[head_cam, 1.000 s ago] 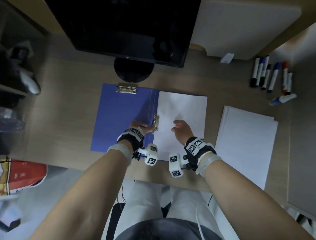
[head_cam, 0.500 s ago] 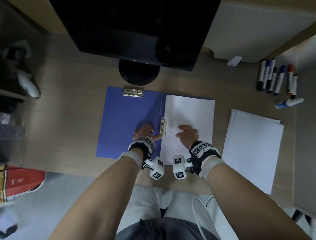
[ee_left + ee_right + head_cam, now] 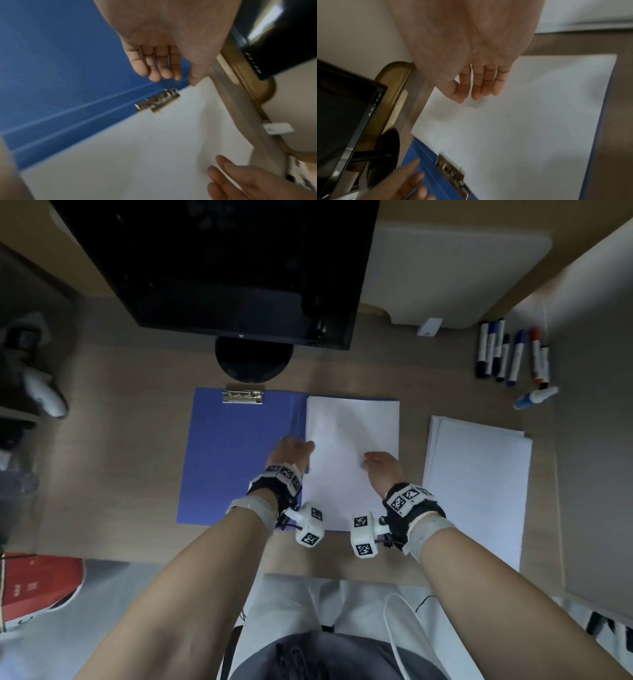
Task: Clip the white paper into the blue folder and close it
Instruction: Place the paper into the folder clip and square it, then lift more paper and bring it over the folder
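**Paper lying in the open folder, both hands over it**

Nearest, two bare forearms reach out over the desk edge (image 3: 102, 508), each wrist strapped with a black band and a white marker cube. The right hand (image 3: 382, 469) lies on the white paper (image 3: 352, 433), fingers (image 3: 486, 86) straight and close together, their tips resting on the sheet and holding nothing. The left hand (image 3: 291, 451) hovers over the fold of the blue folder (image 3: 233, 460), its fingers (image 3: 155, 67) loosely bent and close together – nothing between them, the thumb tip just at the sheet's edge.

The folder lies open and flat on the desk. The paper covers its right half, and the small metal side clip (image 3: 157, 101) by the spine sits on the sheet's left edge, just below the left fingertips. A second metal clip (image 3: 242, 397) sits at the top edge of the left half.

To the right, apart from the folder, lies a stack of white paper (image 3: 476, 484). Farther back stands a dark monitor (image 3: 219, 261) on its round black base (image 3: 255, 359) – and at the far right a row of whiteboard markers (image 3: 510, 354).
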### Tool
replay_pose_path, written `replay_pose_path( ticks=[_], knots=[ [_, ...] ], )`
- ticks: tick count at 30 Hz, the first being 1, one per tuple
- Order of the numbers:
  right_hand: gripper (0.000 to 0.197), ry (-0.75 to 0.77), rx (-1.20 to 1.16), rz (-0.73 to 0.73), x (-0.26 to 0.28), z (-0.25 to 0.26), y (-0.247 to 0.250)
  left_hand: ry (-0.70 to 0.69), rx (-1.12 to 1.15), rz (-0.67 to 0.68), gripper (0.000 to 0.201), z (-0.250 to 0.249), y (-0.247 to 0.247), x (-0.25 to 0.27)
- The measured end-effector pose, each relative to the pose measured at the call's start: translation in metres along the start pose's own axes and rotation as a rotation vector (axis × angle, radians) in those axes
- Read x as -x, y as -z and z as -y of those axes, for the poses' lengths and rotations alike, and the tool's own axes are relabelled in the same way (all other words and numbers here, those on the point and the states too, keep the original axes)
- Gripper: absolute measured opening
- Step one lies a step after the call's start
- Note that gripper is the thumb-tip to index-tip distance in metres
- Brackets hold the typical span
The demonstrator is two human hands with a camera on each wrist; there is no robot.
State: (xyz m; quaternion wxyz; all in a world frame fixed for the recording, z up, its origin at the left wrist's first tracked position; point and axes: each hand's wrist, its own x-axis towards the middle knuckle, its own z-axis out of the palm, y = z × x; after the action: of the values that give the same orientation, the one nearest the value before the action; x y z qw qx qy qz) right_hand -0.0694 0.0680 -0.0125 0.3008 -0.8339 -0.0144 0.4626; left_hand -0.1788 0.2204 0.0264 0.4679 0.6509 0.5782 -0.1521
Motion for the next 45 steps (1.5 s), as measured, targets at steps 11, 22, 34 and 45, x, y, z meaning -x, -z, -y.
replay_pose_path(
  ticks=[11, 22, 34, 45],
  knots=[
    [0.072, -0.357, 0.005, -0.461, 0.008, -0.095, 0.176, 0.015, -0.001, 0.361, 0.040, -0.103, -0.182, 0.043],
    [0.058, -0.537, 0.034, -0.297, 0.024, -0.141, 0.226, 0.203, 0.016, 0.464, 0.078, -0.116, -0.239, 0.034],
    [0.041, -0.295, -0.029, -0.142, 0.039, -0.084, 0.202, -0.060, 0.093, 0.231, 0.041, -0.112, -0.178, 0.055],
    [0.020, 0.062, -0.150, -0.152, 0.058, 0.053, 0.098, 0.004, 0.438, -0.096, 0.013, -0.053, -0.017, 0.054]
  ],
)
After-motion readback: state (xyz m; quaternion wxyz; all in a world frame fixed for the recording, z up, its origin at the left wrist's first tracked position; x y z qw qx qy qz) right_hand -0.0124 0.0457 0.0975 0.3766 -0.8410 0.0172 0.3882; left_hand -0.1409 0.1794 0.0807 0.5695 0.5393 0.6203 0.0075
